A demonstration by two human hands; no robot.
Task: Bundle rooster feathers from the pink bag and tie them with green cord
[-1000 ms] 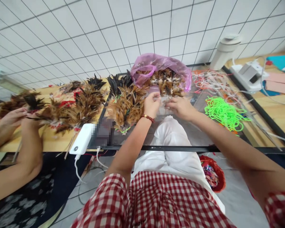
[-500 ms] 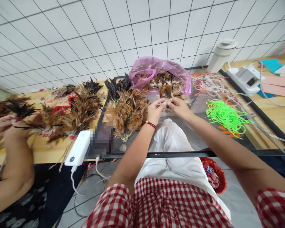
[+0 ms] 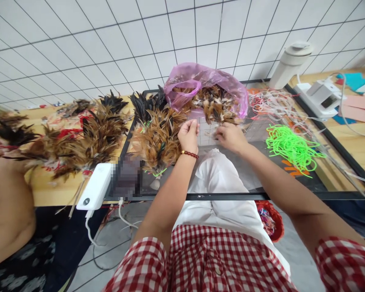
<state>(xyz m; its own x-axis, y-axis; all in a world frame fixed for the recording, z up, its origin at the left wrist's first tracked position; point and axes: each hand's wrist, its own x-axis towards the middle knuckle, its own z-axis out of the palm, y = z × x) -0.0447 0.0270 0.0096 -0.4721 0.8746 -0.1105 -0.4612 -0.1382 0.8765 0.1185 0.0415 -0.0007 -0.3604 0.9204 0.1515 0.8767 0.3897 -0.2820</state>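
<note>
My left hand point(image 3: 188, 136) is curled into a fist over the glass table point(image 3: 261, 178), right beside a heap of brown and black feather bundles point(image 3: 156, 136); nothing shows between its fingers. My right hand point(image 3: 231, 138) lies a little apart from it. Its fingertips reach down into loose brown feathers point(image 3: 214, 105) spilling from a pink plastic bag point(image 3: 200, 77). Whether they pinch a feather is hidden. A red bead bracelet is on my left wrist.
Neon green cord point(image 3: 288, 148) and pale cords point(image 3: 276, 105) lie to the right. A white power bank point(image 3: 94, 186) sits at the table's front edge. More feather bundles point(image 3: 88, 136) cover the wooden table, where another person's arm point(image 3: 6, 202) works. A white jug point(image 3: 288, 65) and power strip point(image 3: 322, 95) stand far right.
My two hands were pinched together over the glass half a second ago; they have drawn apart, the left one curling shut and the right one dropping toward the loose feathers.
</note>
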